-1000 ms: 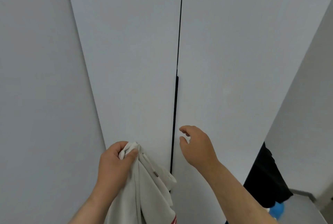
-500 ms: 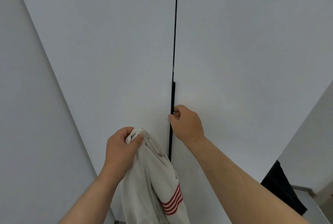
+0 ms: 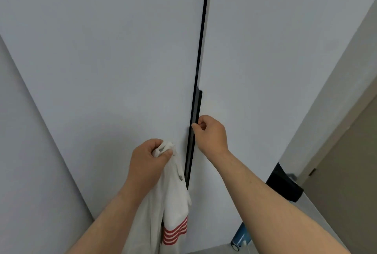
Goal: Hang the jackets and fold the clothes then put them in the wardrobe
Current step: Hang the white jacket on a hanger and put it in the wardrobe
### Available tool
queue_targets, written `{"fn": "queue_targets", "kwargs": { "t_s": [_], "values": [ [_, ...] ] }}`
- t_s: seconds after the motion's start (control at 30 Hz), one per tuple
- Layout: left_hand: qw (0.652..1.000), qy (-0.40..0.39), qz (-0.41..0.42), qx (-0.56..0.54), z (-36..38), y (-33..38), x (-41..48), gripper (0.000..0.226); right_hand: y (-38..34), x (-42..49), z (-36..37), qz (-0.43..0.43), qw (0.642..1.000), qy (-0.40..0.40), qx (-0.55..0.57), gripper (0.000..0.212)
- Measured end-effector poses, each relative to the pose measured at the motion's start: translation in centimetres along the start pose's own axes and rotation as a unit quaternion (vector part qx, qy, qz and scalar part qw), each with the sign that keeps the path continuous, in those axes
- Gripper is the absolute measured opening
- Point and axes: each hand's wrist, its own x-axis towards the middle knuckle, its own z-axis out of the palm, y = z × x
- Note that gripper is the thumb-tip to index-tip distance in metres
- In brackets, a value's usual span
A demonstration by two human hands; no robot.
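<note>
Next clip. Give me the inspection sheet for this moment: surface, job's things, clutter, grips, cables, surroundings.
Surface: nothing seen; no table or worktop in view.
Job's things: white garment with red stripes near its lower end, hanging down; wardrobe doors with a narrow dark gap between them; black handle strip running along that gap.
Clutter: black item low at the right, kind unclear; blue and white object on the floor.
Grips: left hand grips the garment's bunched top; right hand has its fingers curled on the handle strip.
Cables: nothing seen.
Surroundings: pale wall at the left; brownish door at the far right.
</note>
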Motion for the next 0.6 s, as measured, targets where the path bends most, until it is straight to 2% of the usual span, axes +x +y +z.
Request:
{"fn": "queue_targets", "kwargs": {
  "t_s": [0.23,0.6],
  "values": [
    [1.000,-0.006,-0.003,0.000,0.1,-0.6,-3.3,0.012,0.5,-5.1,-3.0,0.003,0.999,-0.003,0.037,0.027],
    [1.000,-0.016,0.017,-0.017,2.9,3.5,-11.7,0.023,2.4,-12.9,-11.6,-0.041,0.997,-0.045,0.048,0.036]
  ]
}}
